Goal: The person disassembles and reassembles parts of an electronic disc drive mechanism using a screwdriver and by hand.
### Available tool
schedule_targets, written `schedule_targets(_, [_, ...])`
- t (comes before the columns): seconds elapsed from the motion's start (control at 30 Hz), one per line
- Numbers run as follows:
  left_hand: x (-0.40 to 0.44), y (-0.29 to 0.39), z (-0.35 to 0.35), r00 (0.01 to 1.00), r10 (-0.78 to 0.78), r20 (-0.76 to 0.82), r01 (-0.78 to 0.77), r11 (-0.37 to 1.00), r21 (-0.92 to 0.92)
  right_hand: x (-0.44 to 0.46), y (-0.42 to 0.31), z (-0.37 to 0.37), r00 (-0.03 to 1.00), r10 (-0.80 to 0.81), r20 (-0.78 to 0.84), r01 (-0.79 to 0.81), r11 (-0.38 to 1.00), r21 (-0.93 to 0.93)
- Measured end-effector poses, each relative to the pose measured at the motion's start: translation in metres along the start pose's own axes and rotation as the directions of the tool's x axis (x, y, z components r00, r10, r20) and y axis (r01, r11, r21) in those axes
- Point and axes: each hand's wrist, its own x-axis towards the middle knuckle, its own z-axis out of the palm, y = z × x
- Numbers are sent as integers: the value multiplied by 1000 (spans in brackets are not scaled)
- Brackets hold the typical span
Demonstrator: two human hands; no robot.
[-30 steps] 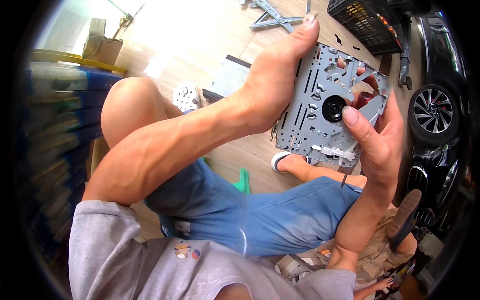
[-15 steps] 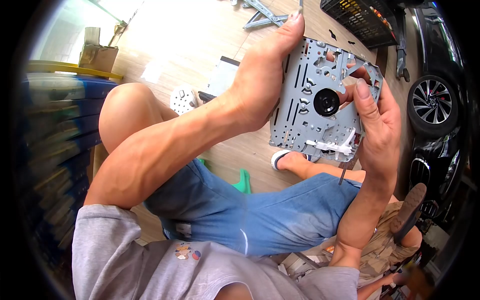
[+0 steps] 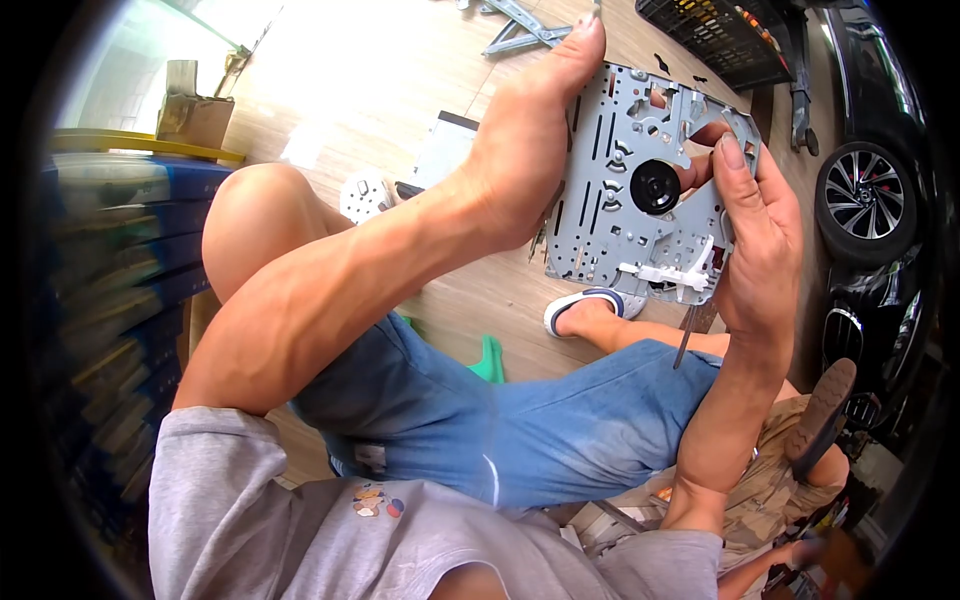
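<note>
A grey metal disc-drive mechanism (image 3: 600,215) is held up in front of me, its flat perforated plate facing my eyes. A round black hub (image 3: 655,187) sits near its middle, and a white plastic lever (image 3: 672,276) lies along its lower edge. My left hand (image 3: 525,140) grips the left edge with the thumb pointing up; its other fingers are hidden behind the plate. My right hand (image 3: 752,215) is closed on the right side, thumb in front, fingers partly seen through the cutouts. A thin dark rod (image 3: 684,340) sticks out below the right hand; what it belongs to is hidden.
On the floor lie a grey scissor-shaped metal part (image 3: 520,25) and a flat silver unit (image 3: 440,155). A black crate (image 3: 715,45) stands at the top, a black car with its wheel (image 3: 866,196) at the right. Stacked blue boxes (image 3: 120,230) line the left. Another person's leg (image 3: 740,520) is lower right.
The mechanism has risen slightly in view and tilted a little, with both hands still on it. The right thumb has shifted slightly up along its side.
</note>
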Motion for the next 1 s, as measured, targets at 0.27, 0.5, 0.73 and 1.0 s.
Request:
schedule_targets(0.27, [7, -5, 4, 999, 19, -33, -19, 1000, 9, 0, 1, -1, 999, -10, -31, 9, 1000, -24])
schedule_targets(0.5, [11, -15, -6, 997, 73, -14, -72, 995, 63, 0, 1, -4, 994, -59, -97, 55, 998, -41])
schedule_targets(0.73, [8, 5, -7, 998, -54, -39, 65, 919, 388, 11, 7, -24, 957, -117, -265, 141, 987, 74])
schedule_targets(1.0, [5, 7, -14, 991, -110, 82, 77, 941, 329, 19, 8, -42, 961, -24, -274, 83, 975, 206])
